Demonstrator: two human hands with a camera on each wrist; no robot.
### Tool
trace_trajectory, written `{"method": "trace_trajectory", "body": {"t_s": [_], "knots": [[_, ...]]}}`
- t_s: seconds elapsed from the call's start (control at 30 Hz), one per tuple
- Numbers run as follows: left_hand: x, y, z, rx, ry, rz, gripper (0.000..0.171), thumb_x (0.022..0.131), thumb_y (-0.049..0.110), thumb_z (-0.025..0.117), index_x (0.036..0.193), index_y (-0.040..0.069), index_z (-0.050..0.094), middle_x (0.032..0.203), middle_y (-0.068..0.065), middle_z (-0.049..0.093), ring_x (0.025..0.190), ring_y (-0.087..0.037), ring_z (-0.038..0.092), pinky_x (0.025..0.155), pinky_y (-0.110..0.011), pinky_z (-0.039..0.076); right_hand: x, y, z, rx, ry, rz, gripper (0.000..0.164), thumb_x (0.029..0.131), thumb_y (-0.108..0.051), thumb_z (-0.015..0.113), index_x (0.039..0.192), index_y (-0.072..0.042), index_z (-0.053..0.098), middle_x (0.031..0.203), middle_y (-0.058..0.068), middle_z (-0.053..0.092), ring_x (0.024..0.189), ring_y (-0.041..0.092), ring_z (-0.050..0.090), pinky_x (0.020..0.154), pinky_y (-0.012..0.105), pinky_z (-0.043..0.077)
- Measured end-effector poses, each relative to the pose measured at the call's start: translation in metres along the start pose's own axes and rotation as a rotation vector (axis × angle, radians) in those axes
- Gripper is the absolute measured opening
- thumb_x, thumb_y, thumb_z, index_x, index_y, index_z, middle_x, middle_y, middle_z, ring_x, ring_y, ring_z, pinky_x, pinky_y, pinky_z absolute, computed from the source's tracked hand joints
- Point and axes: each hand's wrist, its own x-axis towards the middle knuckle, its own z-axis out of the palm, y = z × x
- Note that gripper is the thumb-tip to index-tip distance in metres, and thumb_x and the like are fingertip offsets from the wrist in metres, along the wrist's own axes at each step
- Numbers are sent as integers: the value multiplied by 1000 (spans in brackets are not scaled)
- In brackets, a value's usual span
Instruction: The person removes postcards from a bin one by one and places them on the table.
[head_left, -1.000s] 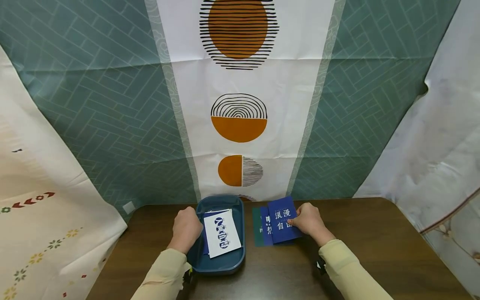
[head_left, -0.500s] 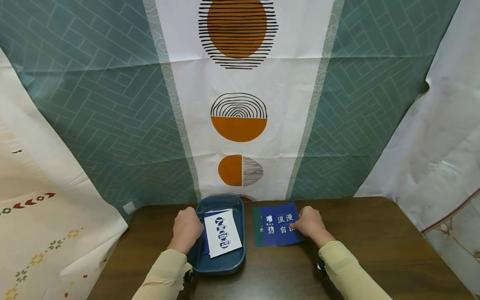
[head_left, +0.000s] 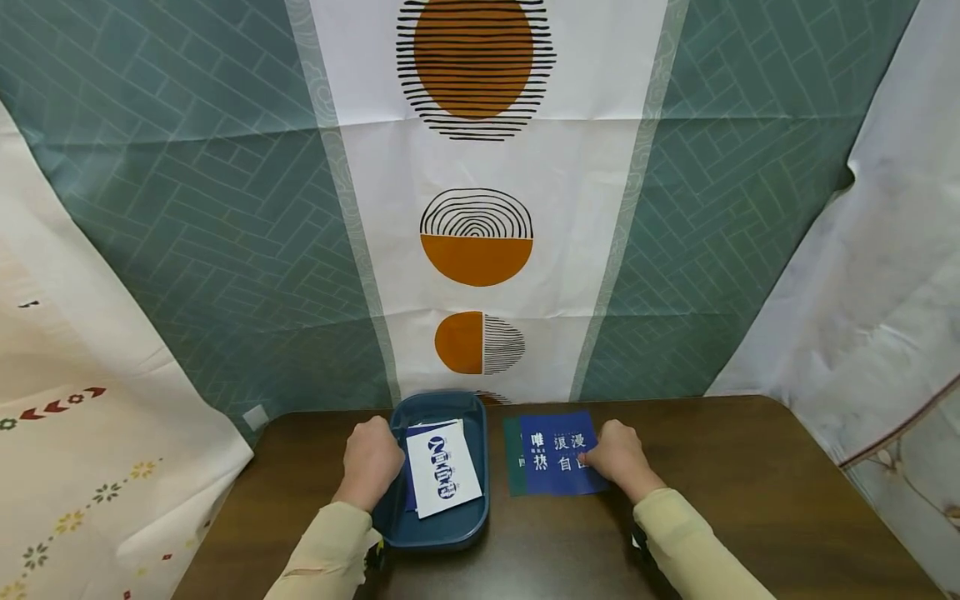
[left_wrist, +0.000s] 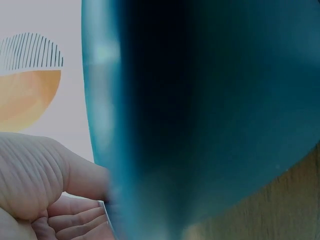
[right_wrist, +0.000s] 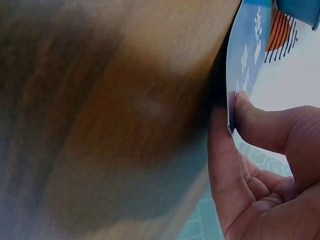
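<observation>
My left hand (head_left: 371, 460) grips the left rim of a dark blue plastic tray (head_left: 438, 537); in the left wrist view the thumb (left_wrist: 82, 175) lies against its wall. Inside the tray a white card with blue printing (head_left: 446, 479) lies over blue cards. To the right, my right hand (head_left: 622, 454) pinches the right edge of a blue card with white characters (head_left: 573, 442). The right wrist view shows that card (right_wrist: 245, 55) between thumb and forefinger, slightly bent. It overlaps another blue card (head_left: 536, 479), which partly covers a green card (head_left: 513, 454).
Everything stands on a brown wooden table (head_left: 720, 492). Behind its far edge hangs a green and white patterned cloth (head_left: 476, 275). Pale cloths hang at the left (head_left: 97, 467) and right (head_left: 847, 333).
The pinched blue card has come down and now lies straighter, level with the other blue card. My right hand has shifted only slightly. The left hand and the tray stay put.
</observation>
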Motion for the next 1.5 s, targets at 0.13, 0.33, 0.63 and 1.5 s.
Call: {"method": "trace_trajectory", "body": {"t_s": [0.13, 0.33, 0.63, 1.5], "knots": [[1, 1, -1, 1, -25, -22, 5, 77, 0, 58, 79, -3, 61, 62, -8, 50, 49, -19, 48, 40, -28, 39, 0, -1, -1, -26, -11, 18, 42, 66, -25, 82, 83, 5, 58, 72, 10, 56, 64, 21, 52, 56, 34, 47], [1, 4, 0, -3, -46, -38, 6, 76, 0, 59, 81, -3, 61, 64, -9, 51, 50, -19, 49, 41, -28, 40, 0, -2, -1, -49, -2, 25, 47, 66, -24, 82, 89, 8, 56, 74, 12, 56, 66, 23, 52, 56, 35, 47], [0, 7, -4, 36, -62, -63, 10, 77, 1, 61, 86, -5, 62, 68, -11, 54, 51, -20, 49, 43, -28, 42, 2, -7, -1, -32, 6, 29, 52, 64, -22, 83, 96, 9, 55, 77, 13, 56, 66, 23, 52, 56, 34, 47], [4, 7, -1, 110, -53, -52, 14, 76, 3, 63, 88, -5, 62, 72, -14, 58, 50, -19, 50, 47, -34, 48, 0, -12, -2, -113, 59, -9, 48, 65, -24, 81, 93, 8, 59, 78, 15, 60, 65, 23, 55, 55, 36, 49]]}}
